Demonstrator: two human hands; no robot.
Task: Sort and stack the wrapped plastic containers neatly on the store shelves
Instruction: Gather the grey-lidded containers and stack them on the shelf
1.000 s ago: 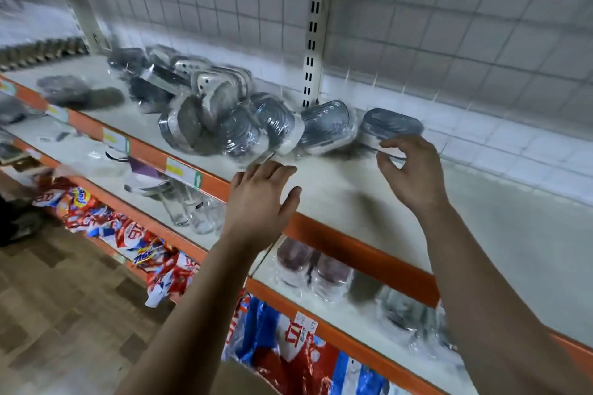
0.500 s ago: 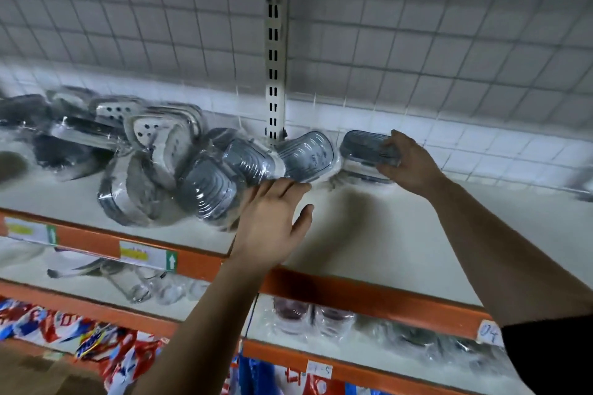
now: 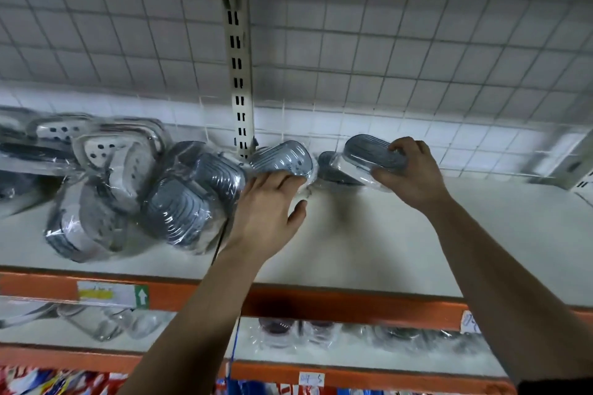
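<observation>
Right hand [image 3: 414, 170] grips a wrapped container [image 3: 369, 152] at the back of the shelf [image 3: 401, 234], right of the post [image 3: 239, 74]. Its fingers [image 3: 402, 147] are curled over the grey ribbed lid and the thumb is under the near edge, so they are clamped on it. I see the container tilted, left end higher. A third container [image 3: 332, 167], darker, lies just under and left of it; I can't tell if the two touch.

Left hand [image 3: 266, 205] is flat, palm down. Its fingers are straight and close together, with the tips on the wrap of a second container [image 3: 284, 157] and the thumb spread to the right. It is not gripping, only touching. The second container leans near the foot of the post, lid facing me.

Left of that hand is a pile [image 3: 179, 199] of wrapped containers, jumbled and leaning on each other. Some have grey ribbed lids, and the ones further left are lighter with holes. The far-left part is blurred.

The shelf is pale, with an orange front edge [image 3: 337, 303] carrying a label [image 3: 112, 295] with a green arrow. A wire grid [image 3: 401, 42] over white tile forms the back wall. The lower shelf [image 3: 321, 353] holds clear wrapped items, which are too blurred for me to name. Red and blue packets [image 3: 48, 383] show at the bottom left. Both forearms are bare, with a dark sleeve edge at the bottom right corner.
</observation>
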